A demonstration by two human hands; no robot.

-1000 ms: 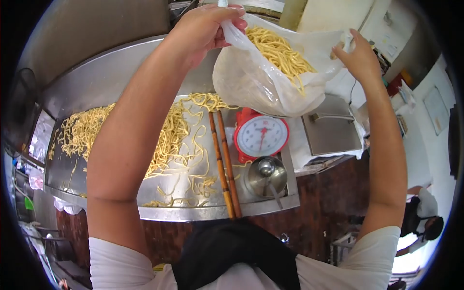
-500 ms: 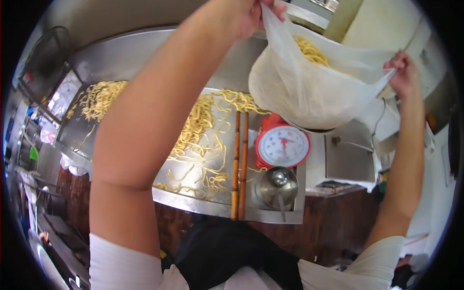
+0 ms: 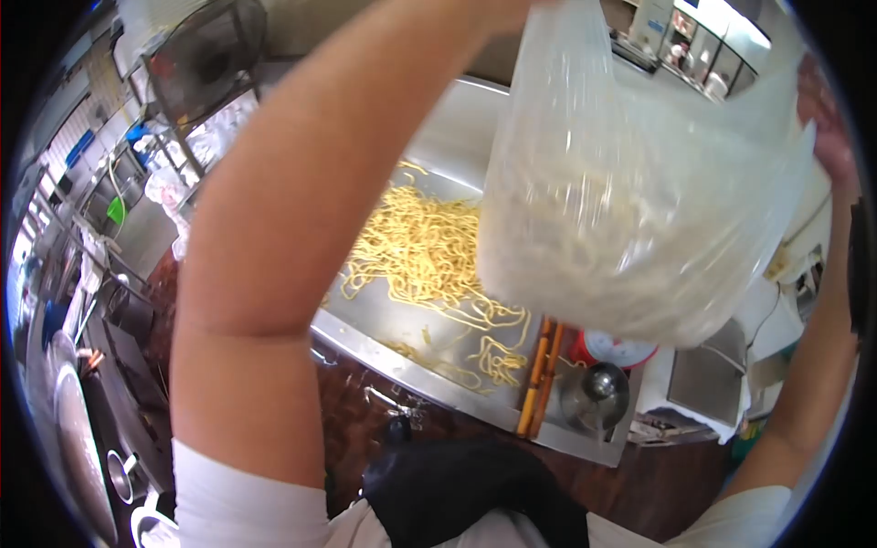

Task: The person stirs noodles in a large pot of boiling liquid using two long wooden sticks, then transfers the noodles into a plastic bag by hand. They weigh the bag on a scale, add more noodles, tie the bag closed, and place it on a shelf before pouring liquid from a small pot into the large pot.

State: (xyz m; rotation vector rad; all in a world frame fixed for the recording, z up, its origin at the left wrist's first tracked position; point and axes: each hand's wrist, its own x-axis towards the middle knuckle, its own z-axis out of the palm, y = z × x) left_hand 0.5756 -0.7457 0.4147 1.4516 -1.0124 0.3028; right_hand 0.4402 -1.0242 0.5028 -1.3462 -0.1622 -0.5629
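A large translucent plastic bag [image 3: 630,210] hangs in front of me, with pale noodles dimly visible through its side. My left hand [image 3: 519,13] is at the top edge, mostly cut off, at the bag's left handle. At the far right my right hand [image 3: 827,123] is closed on the other handle. Behind and below the bag, loose yellow noodles [image 3: 420,247] lie spread in a wide metal tray [image 3: 448,164]. The bag covers most of a red dial scale [image 3: 619,350].
Two long wooden sticks [image 3: 539,384] lie across the tray's right end. Beside them sits a metal bowl [image 3: 571,402] with a ladle [image 3: 600,385] in it. A standing fan [image 3: 206,64] is at the back left, and pans [image 3: 78,447] line the left side.
The bag has come up and closer, now hanging upright by its handles and hiding most of the scale. My right hand has moved outward, and my view has turned left.
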